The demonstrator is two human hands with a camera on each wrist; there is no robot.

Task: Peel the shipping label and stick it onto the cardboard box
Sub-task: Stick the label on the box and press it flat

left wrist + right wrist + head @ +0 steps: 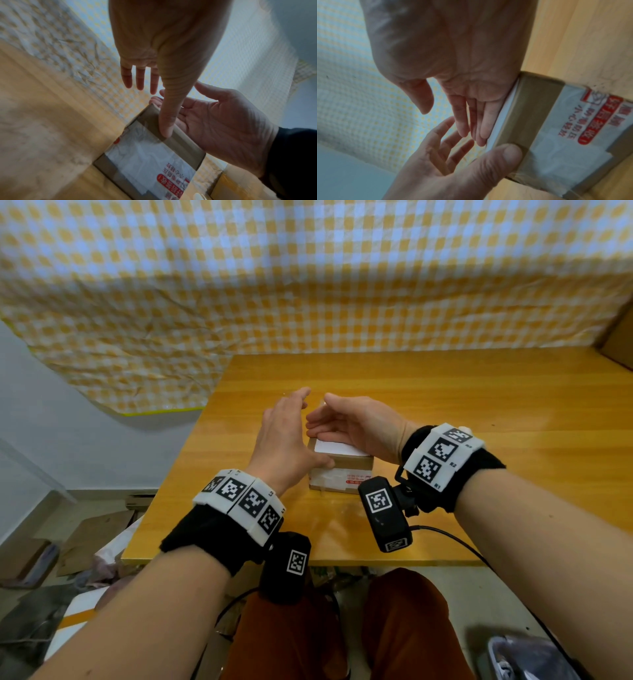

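Our left hand (284,436) is reaching nearest, fingers straight and spread, its thumb (501,158) pressing the front of the small cardboard box (346,470) on the wooden table (479,412). We are laying our right hand (356,426) edge-on, fingers straight and gripping nothing, on the white shipping label (337,447) lying flat on the box top. Clear tape with red print (173,181) is covering the front face
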